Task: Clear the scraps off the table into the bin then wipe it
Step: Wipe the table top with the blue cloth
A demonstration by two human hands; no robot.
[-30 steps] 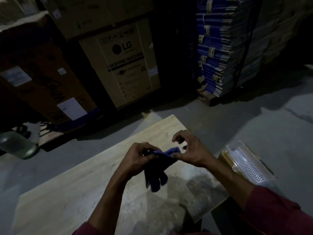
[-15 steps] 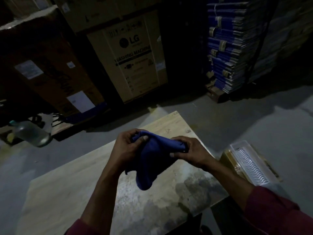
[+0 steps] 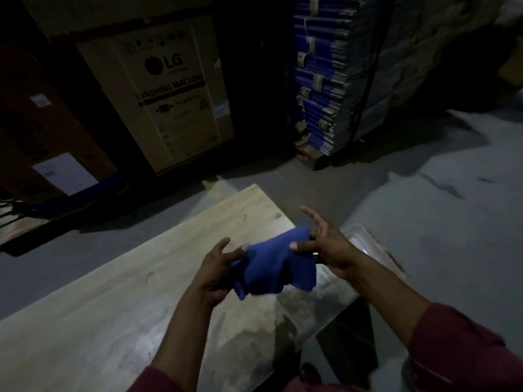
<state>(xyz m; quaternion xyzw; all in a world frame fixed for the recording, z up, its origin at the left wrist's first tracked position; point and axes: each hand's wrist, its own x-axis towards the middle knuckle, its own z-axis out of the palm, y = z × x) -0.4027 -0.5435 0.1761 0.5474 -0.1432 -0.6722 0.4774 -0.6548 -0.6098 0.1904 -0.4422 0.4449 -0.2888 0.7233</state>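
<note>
A: Nearest, bottom of frame: two dark red sleeves, bare forearms reaching up toward centre.

B: And the hands?

A: Left hand and right hand share a blue cloth, held above the tabletop at centre frame. Left grip: thumb and fingers closed on the cloth's left edge. Right grip: thumb pinching the cloth's upper right corner, other fingers splayed loose.

B: Does the cloth touch the wood?

A: No, it hangs crumpled between the hands. Tabletop is pale wood, darker stained patch at lower right.

B: Beyond that?

A: Clear plastic tray, right of centre, partly behind the right hand. Grey concrete floor. Farther, upper centre, a cardboard box printed LG, washing machine. Upper right, a stack of blue flattened cartons. Dim light throughout.
</note>
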